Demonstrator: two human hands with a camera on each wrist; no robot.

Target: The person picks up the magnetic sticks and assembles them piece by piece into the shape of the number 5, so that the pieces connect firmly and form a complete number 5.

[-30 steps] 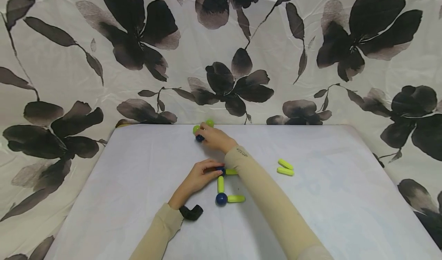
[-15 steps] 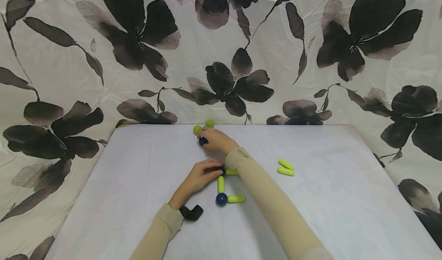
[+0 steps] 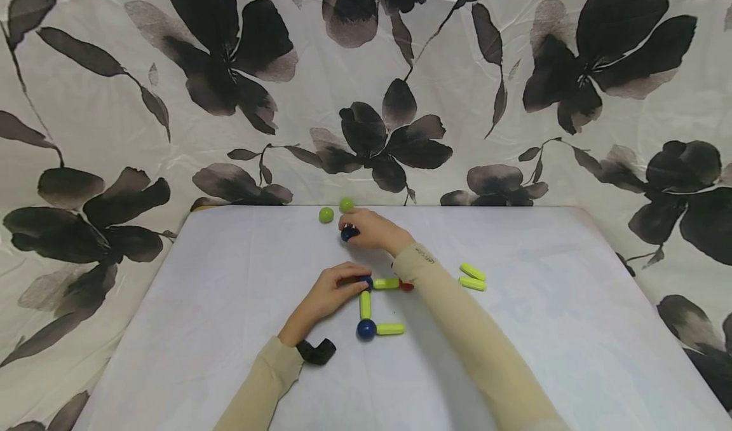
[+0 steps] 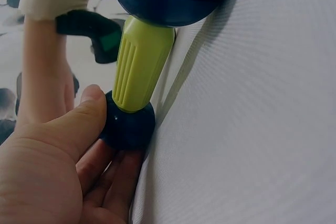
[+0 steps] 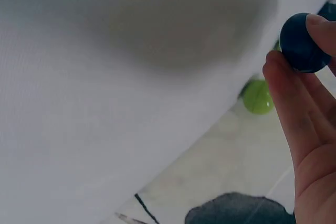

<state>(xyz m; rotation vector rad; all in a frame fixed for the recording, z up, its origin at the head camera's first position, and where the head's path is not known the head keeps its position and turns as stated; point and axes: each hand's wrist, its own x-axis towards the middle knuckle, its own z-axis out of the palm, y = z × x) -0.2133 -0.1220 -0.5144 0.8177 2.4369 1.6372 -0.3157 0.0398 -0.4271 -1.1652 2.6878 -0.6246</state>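
Observation:
My left hand [image 3: 328, 295] holds a dark blue ball [image 4: 129, 128] between thumb and fingers. From that ball a lime-green magnetic rod [image 4: 140, 66] leads to a second blue ball [image 3: 366, 330], nearer the front. Each ball also has a green rod pointing right; the front one is the lower rod [image 3: 391, 328]. A red piece [image 3: 406, 286] shows at the end of the back rod, partly covered by the right sleeve. Toward the table's back, my right hand [image 3: 377, 230] pinches another blue ball [image 5: 302, 44] between thumb and fingers, above the white surface.
Two green balls lie near the back edge: the left ball [image 3: 326, 215] and the right ball [image 3: 346, 205]. Two loose green rods [image 3: 472, 283] lie on the right. Behind the white table [image 3: 240, 253] hangs a floral cloth [image 3: 492, 100]. My right forearm crosses the table.
My right hand has drawn away from the green balls, moving right and slightly nearer with the blue ball. The red piece has come into view beside the sleeve. My left hand has stayed put.

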